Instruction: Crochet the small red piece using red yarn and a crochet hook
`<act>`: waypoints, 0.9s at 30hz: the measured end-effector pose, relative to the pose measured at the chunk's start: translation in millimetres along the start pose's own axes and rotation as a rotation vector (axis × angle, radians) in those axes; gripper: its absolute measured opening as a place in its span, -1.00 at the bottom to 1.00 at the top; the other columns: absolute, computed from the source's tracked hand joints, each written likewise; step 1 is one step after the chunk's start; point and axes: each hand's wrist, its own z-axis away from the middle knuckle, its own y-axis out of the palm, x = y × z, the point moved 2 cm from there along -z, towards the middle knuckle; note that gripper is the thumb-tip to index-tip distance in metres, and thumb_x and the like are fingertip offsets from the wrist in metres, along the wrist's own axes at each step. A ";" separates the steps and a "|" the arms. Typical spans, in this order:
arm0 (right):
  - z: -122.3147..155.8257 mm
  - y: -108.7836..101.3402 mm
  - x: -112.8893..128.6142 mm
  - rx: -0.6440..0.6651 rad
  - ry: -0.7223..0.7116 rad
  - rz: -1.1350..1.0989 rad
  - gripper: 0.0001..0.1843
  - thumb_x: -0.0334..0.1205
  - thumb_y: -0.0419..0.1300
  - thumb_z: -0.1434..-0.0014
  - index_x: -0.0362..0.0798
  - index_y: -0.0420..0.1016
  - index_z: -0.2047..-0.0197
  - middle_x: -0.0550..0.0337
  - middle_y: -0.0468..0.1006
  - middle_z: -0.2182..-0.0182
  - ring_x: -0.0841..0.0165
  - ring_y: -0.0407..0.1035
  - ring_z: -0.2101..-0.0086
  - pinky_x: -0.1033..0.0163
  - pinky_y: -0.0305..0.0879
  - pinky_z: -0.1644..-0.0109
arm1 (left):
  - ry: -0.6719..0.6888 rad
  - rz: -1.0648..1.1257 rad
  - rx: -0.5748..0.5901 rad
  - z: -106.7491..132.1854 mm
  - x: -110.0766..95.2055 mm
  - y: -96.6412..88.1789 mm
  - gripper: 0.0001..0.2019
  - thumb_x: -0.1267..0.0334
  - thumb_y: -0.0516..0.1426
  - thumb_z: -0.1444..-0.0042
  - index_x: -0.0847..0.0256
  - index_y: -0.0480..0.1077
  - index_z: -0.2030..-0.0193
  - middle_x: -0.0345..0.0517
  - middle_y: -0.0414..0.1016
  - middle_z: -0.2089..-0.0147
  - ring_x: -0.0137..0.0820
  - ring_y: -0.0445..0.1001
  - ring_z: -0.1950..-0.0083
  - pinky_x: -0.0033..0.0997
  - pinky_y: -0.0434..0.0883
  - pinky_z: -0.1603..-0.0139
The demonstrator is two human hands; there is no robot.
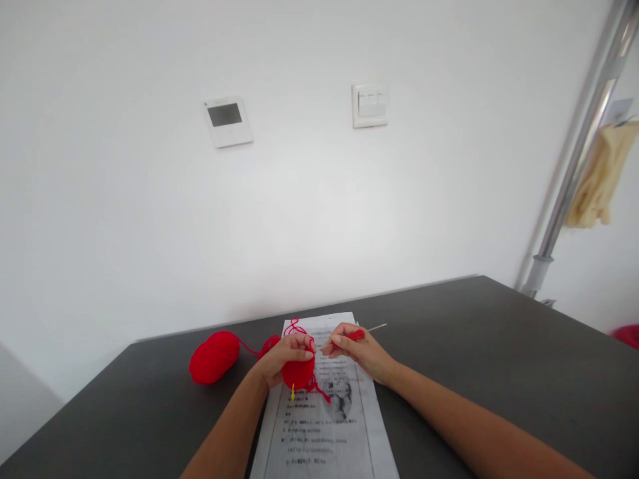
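Note:
Between the thumb and fingers of my left hand (288,357) is a round red crochet piece (298,376), held above the printed sheet. A small yellow stitch marker (293,392) hangs from its lower edge, and a loose red yarn tail dangles beside it. My right hand (363,352) is closed round a crochet hook (353,336) with a red grip; a thin metal end sticks out past the hand to the right. Its fingertips are close to the right edge of the piece. Whether the hook's tip is in a stitch is too small to tell.
A red yarn ball (215,358) rests on the dark table (449,332) at left, its strand running to my left hand. Beneath my hands lies a printed paper sheet (329,439) with a picture. The white wall behind carries a panel (228,122) and a switch (370,105).

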 end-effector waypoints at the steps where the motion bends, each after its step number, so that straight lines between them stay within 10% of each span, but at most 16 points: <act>1: 0.2 1.0 0.2 -0.001 0.001 0.002 -0.69 -0.04 0.28 -0.01 -0.13 0.38 0.40 0.15 0.56 0.49 0.34 0.48 0.38 0.17 0.39 0.19 | 0.005 0.001 -0.011 -0.1 -0.4 1.8 -0.77 0.39 0.34 0.31 0.30 0.42 0.45 -0.16 0.48 0.54 -0.50 0.41 0.55 -0.58 0.22 0.52; 15: 12.4 -0.1 16.6 0.086 -0.653 0.946 -0.88 -0.26 0.05 -0.22 -0.03 0.40 0.23 0.02 0.48 0.16 0.31 0.35 0.14 0.18 0.31 0.06 | 0.085 -0.071 -0.134 -8.7 -1.0 20.7 -0.71 0.39 0.36 0.35 0.31 0.45 0.40 -0.16 0.51 0.48 -0.52 0.41 0.51 -0.55 0.29 0.44; 27: 1.9 -12.0 7.6 -0.089 -0.342 0.570 -0.84 -0.14 0.20 -0.12 -0.06 0.48 0.32 0.11 0.56 0.33 0.32 0.44 0.28 0.21 0.36 0.15 | 0.161 -0.220 -0.236 -15.6 -0.8 32.1 -0.54 0.28 0.33 0.30 0.28 0.46 0.16 -0.08 0.56 0.34 -0.41 0.45 0.40 -0.46 0.29 0.35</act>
